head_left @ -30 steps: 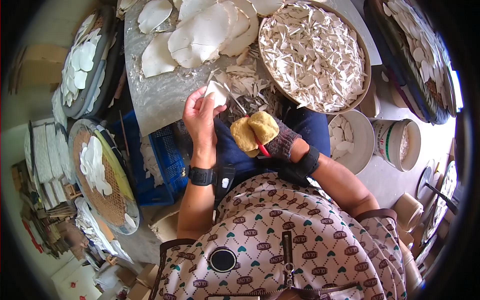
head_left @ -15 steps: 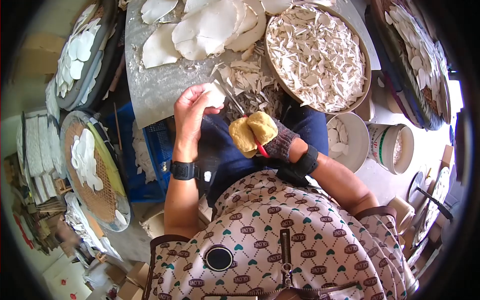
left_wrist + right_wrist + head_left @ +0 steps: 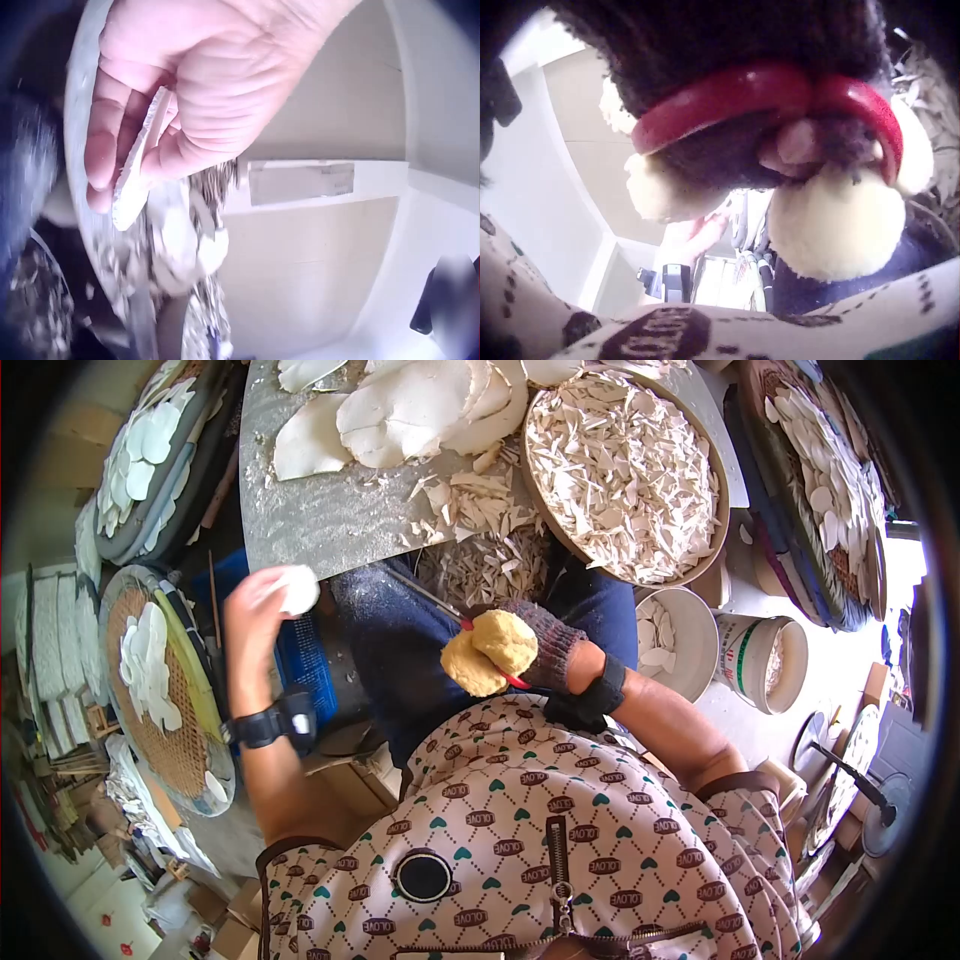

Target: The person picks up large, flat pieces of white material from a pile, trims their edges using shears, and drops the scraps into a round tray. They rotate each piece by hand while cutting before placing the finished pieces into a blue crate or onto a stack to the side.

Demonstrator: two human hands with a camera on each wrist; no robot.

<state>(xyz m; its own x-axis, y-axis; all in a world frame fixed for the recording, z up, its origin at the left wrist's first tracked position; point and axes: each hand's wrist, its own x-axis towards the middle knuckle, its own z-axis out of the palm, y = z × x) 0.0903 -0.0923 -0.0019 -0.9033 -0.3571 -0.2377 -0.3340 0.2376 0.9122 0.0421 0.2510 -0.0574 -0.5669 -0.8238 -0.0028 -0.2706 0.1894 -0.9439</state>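
Note:
My left hand (image 3: 252, 625) pinches a thin, pale slice (image 3: 299, 590) between thumb and fingers, out left of my lap. The left wrist view shows the slice (image 3: 133, 187) edge-on, with a rough, chalky rim. My right hand (image 3: 545, 645), in a dark knitted glove, grips scissors (image 3: 425, 595) with red handles wrapped in yellow foam (image 3: 490, 650). Their blades point up and left over my thigh, apart from the slice. In the right wrist view the red handle loops (image 3: 727, 97) pass around the gloved fingers; the blades are hidden there.
Large pale slices (image 3: 405, 420) lie on the grey board (image 3: 320, 530) ahead. At right, a round tray (image 3: 722, 510) holds cut strips; beneath it stand a bucket (image 3: 705, 650) and a labelled one (image 3: 790, 675). A woven tray (image 3: 180, 745) with slices stands left.
My left hand has swung left, carrying the slice away from the scissor blades. The right hand and scissors have shifted slightly down towards my body.

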